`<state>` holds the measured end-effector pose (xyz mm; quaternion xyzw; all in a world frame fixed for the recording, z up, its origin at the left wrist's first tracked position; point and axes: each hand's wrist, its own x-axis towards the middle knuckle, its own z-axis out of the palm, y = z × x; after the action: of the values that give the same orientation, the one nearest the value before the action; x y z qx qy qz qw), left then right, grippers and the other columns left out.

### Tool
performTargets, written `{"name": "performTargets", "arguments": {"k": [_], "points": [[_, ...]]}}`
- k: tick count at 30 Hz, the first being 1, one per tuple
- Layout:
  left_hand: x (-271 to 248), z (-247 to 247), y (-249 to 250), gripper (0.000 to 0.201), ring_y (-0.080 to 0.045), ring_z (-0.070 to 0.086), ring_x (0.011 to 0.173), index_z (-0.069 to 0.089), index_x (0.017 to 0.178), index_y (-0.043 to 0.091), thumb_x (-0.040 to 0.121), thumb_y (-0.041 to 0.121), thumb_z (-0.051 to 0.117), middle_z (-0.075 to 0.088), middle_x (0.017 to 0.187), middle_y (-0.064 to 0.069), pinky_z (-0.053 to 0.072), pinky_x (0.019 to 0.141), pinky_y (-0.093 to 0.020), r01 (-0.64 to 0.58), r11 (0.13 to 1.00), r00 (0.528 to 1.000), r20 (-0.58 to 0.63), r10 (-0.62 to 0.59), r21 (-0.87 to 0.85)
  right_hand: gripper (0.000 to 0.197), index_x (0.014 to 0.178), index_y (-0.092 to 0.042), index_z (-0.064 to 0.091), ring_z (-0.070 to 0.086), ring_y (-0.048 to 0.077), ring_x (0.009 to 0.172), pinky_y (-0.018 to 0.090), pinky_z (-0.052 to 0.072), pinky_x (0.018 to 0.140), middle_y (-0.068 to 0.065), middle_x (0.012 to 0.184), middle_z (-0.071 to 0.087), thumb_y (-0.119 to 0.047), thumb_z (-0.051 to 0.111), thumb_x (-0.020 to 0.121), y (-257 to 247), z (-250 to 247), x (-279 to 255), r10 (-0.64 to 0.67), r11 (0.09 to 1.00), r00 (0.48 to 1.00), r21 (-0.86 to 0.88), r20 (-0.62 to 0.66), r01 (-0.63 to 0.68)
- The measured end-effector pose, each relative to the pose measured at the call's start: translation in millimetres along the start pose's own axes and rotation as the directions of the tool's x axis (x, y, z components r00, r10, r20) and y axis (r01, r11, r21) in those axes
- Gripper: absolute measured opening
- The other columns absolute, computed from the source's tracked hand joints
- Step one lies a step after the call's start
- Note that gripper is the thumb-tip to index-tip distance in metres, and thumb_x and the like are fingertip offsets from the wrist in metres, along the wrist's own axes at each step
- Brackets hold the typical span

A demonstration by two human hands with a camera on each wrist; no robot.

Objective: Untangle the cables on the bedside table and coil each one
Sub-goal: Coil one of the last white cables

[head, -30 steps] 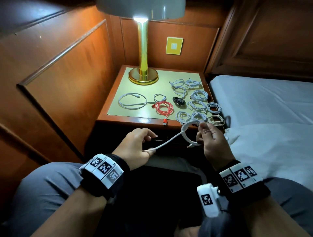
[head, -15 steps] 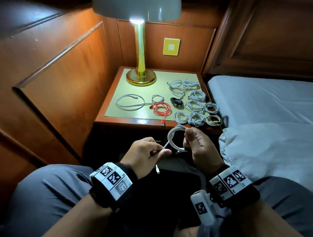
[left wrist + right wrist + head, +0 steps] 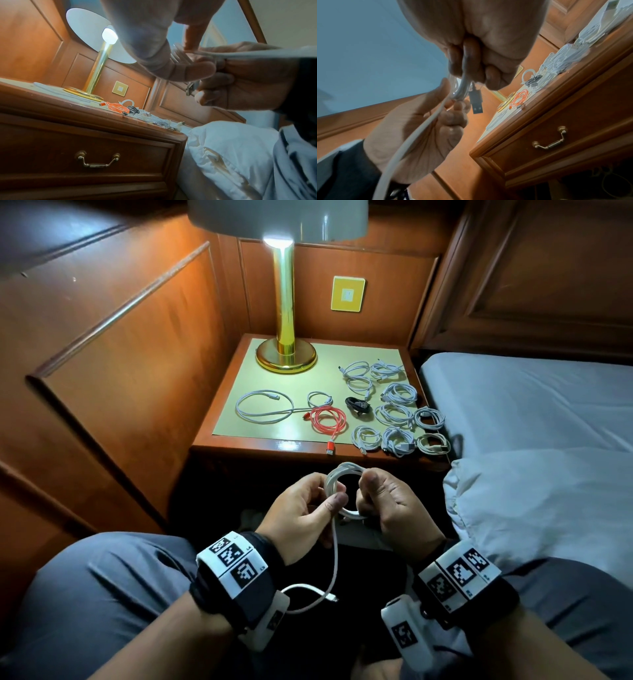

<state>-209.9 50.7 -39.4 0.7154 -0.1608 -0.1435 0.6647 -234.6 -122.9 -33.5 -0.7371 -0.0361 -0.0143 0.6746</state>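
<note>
The table (image 3: 239, 445) carries a row of coiled white cables (image 3: 394, 416), with a red cable (image 3: 329, 421) and a loose white one (image 3: 263, 407) left. Over the lap, both hands are winding the white cable (image 3: 342, 491): right hand (image 3: 390, 508) grips the coil, left hand (image 3: 305, 515) pinches the strand. I'd say the dangling tail needs wrapping in next.

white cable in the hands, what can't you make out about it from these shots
- Number of turns in the white cable: head view, the right hand and left hand cover both sides of the coil.
- Where its loose tail runs: head view, it passes behind the left wrist band.
- Small plug type: head view, too small.
- Left hand's grip: left wrist view, blurred, too close.
- Whether the USB plug belongs to this cable: right wrist view, fingers hide the join.
</note>
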Motion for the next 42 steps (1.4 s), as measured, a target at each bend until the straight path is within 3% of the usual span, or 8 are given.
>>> {"name": "performTargets", "arguments": {"k": [5,8,14,19,26,30,36,42], "points": [[2,-4,-1,0.014,-0.007,0.046,0.054,0.065,0.087,0.013,0.095,0.024,0.064,0.054,0.065,0.008,0.038,0.049,-0.017,0.007,0.997,1.000,0.011,-0.006,-0.071,0.049,0.074,-0.019,0.046,0.028,0.009,0.048,0.022,0.025,0.044,-0.005,0.058,0.039,-0.066,0.047,0.091,-3,-1,1,0.075,0.994,0.996,0.082,0.054,-0.079],[1,-6,5,0.017,-0.011,0.052,0.063,0.066,0.093,0.010,0.093,0.027,0.066,0.062,0.077,-0.003,0.038,0.052,-0.020,0.071,0.966,0.997,0.047,-0.062,-0.248,0.039,0.071,-0.024,0.050,0.028,0.011,0.048,0.027,0.021,0.045,-0.004,0.057,0.041,-0.054,0.042,0.095,-6,-1,0,0.145,0.987,0.984,0.052,0.104,-0.151],[-2,-8,12,0.025,-0.011,0.031,0.047,0.055,0.084,0.012,0.090,0.036,0.057,0.049,0.064,-0.003,0.029,0.042,-0.020,0.306,0.837,0.951,0.190,-0.245,-0.454,0.041,0.075,-0.012,0.051,0.034,0.010,0.045,0.021,0.027,0.042,0.002,0.061,0.045,-0.048,0.046,0.093,-12,1,-1,0.188,0.981,0.977,0.021,0.097,-0.191],[0,-3,10,0.029,-0.010,0.032,0.045,0.053,0.081,0.012,0.104,0.027,0.045,0.045,0.063,-0.002,0.032,0.041,-0.022,0.265,0.869,0.963,0.071,-0.260,-0.419,0.040,0.093,-0.008,0.055,0.039,0.010,0.047,0.020,0.030,0.042,0.009,0.074,0.050,-0.047,0.051,0.087,-8,5,-2,0.274,0.960,0.961,0.040,0.044,-0.276],[0,-7,17,0.036,-0.006,0.040,0.047,0.055,0.073,0.010,0.100,0.034,0.052,0.048,0.053,0.003,0.030,0.047,-0.015,0.146,0.964,0.987,0.095,-0.128,-0.222,0.030,0.080,-0.010,0.054,0.037,0.010,0.044,0.022,0.029,0.042,-0.007,0.055,0.048,-0.033,0.050,0.098,-11,4,-4,0.201,0.979,0.977,0.026,0.072,-0.203],[1,-12,15,0.040,-0.011,0.030,0.054,0.047,0.068,0.016,0.098,0.041,0.054,0.036,0.053,0.004,0.019,0.054,-0.029,0.160,0.952,0.985,0.103,-0.137,-0.262,0.031,0.086,-0.006,0.062,0.040,0.007,0.045,0.016,0.033,0.043,-0.002,0.060,0.054,-0.035,0.054,0.091,-14,6,-5,0.184,0.983,0.980,0.015,0.074,-0.185],[1,-9,16,0.038,-0.008,0.035,0.053,0.041,0.070,0.012,0.094,0.041,0.044,0.034,0.052,0.003,0.032,0.055,-0.016,0.054,0.970,0.998,-0.028,-0.063,-0.237,0.027,0.100,-0.001,0.068,0.058,0.007,0.056,0.013,0.042,0.053,0.004,0.067,0.065,-0.027,0.060,0.098,-12,5,-4,0.197,0.977,0.977,-0.101,0.078,-0.189],[5,-11,20,0.036,-0.008,0.033,0.052,0.043,0.079,0.006,0.097,0.037,0.040,0.030,0.055,0.002,0.033,0.055,-0.014,-0.005,0.972,0.996,-0.093,-0.017,-0.234,0.026,0.109,-0.001,0.067,0.058,0.008,0.059,0.011,0.042,0.051,0.007,0.077,0.060,-0.023,0.061,0.097,-13,6,-6,0.229,0.973,0.971,-0.051,0.076,-0.225]]}}
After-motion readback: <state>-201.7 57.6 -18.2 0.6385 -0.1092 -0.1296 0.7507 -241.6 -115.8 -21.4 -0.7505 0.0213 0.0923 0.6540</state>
